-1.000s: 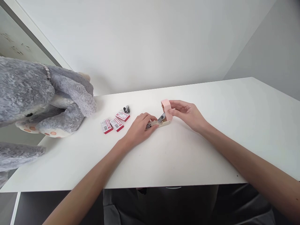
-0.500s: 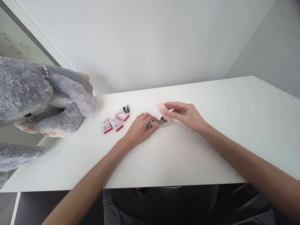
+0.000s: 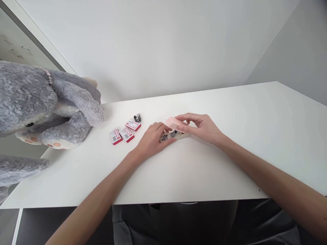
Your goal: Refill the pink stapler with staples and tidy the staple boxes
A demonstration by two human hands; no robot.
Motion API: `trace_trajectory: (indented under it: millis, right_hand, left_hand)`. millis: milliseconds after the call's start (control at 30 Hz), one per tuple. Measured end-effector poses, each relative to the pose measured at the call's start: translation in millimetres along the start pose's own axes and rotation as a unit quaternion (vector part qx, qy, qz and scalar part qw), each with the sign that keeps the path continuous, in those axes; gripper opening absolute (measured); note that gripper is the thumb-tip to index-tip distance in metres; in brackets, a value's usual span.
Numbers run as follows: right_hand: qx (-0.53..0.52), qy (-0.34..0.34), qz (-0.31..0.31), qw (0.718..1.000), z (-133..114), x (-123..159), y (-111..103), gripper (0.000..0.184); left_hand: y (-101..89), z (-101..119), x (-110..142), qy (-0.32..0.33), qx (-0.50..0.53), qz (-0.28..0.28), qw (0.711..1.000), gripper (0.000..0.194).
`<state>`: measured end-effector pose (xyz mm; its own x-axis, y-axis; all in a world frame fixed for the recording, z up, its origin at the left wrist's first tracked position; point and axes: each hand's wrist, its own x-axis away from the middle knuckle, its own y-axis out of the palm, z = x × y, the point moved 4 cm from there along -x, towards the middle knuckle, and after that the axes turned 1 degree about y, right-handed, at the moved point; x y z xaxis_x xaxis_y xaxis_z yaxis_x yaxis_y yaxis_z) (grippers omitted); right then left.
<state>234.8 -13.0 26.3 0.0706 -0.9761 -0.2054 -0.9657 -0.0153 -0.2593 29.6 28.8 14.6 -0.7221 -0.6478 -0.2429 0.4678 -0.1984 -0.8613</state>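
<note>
A stapler with a pale base (image 3: 184, 135) and a pink top cover (image 3: 172, 123) lies at the middle of the table. Around the front end of the base, my left hand (image 3: 156, 137) is closed, thumb on the near side and fingers on the far side. The pink cover is pinched between the thumb and fingers of my right hand (image 3: 200, 126), raised above the base and tilted. Between cover and base a metal part (image 3: 174, 133) shows. Fingers hide some of the stapler's rear.
Left of my hands lie three small red-and-white boxes (image 3: 127, 134) with printed labels. A black staple remover (image 3: 137, 117) sits just behind them. A large grey plush toy (image 3: 76, 98) leans over the table's left side. A white wall (image 3: 166, 51) rises behind the white table (image 3: 194, 177).
My right hand has lowered the pink cover, tipping it leftward from steep to flatter over the base. The metal part now lies lower. My left hand has hardly moved.
</note>
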Motion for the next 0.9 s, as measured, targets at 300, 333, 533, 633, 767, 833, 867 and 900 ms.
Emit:
trace_trajectory:
  millis: [300,333,533,633,767,833,867,900]
  right_hand:
    - [0.005,0.005,0.007,1.000,1.9,0.2,-0.8,0.037]
    - [0.005,0.004,0.007,1.000,1.7,0.4,-0.7,0.037]
    - [0.009,-0.004,0.000,1.000,0.6,1.4,1.1,0.035]
    - [0.015,-0.003,0.005,1.000,0.3,1.5,1.2,0.036]
    - [0.024,-0.001,0.012,1.000,0.5,1.2,0.4,0.036]
    - [0.028,0.001,0.014,1.000,0.8,1.1,0.0,0.035]
    - [0.030,0.000,0.013,0.999,0.9,1.0,0.0,0.035]
    - [0.030,-0.001,0.013,0.999,0.8,1.0,-0.1,0.035]
  left_hand:
    - [-0.3,-1.0,-0.2,-0.005,-0.017,0.026,1.000,0.029]
    - [-0.5,-0.8,-0.1,-0.009,-0.018,0.027,0.999,0.029]
    - [-1.2,-2.4,0.4,-0.021,-0.029,0.025,0.999,0.033]
    - [-1.1,-3.0,0.1,-0.022,-0.032,0.024,0.999,0.034]
    - [-1.3,-2.3,0.2,-0.019,-0.035,0.029,0.999,0.032]
    - [-1.5,-2.5,0.4,-0.023,-0.037,0.032,0.999,0.032]
    - [-1.6,-2.8,0.6,-0.026,-0.038,0.032,0.998,0.033]
    - [-1.7,-3.1,0.7,-0.028,-0.038,0.031,0.998,0.033]
